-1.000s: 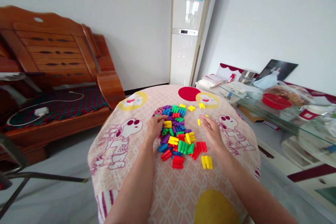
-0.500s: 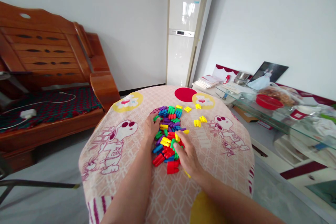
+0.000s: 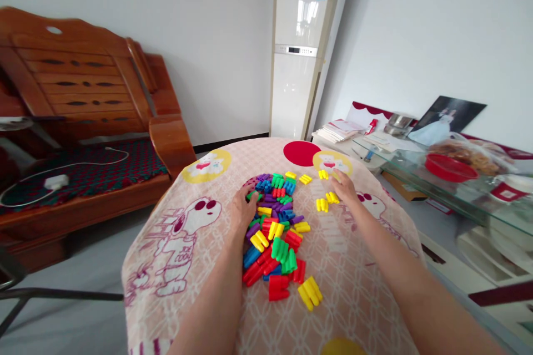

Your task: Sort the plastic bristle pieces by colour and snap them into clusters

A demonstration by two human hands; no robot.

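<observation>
A pile of coloured plastic pieces [image 3: 266,258] in red, green, blue, purple and yellow covers the middle of the table. At the pile's upper left edge, my left hand [image 3: 244,205] is closed around a green piece [image 3: 254,196]. My right hand [image 3: 343,186] reaches out at the upper right, its fingertips by a small yellow piece [image 3: 323,175]; what it holds, if anything, is too small to make out. More yellow pieces [image 3: 322,204] lie just below it. A yellow piece [image 3: 310,293] sits apart near the front.
A patterned cloth covers the round table [image 3: 166,222]. A wooden bench [image 3: 83,188] stands at the left. On the right, a glass-topped cabinet [image 3: 400,169] holds papers, a red bowl [image 3: 451,168] and a photo. A tall white appliance [image 3: 293,89] stands behind.
My right hand has moved from over the pile to the upper right, uncovering green, red and yellow pieces. My left hand stays at the pile's left edge. The view has shifted slightly.
</observation>
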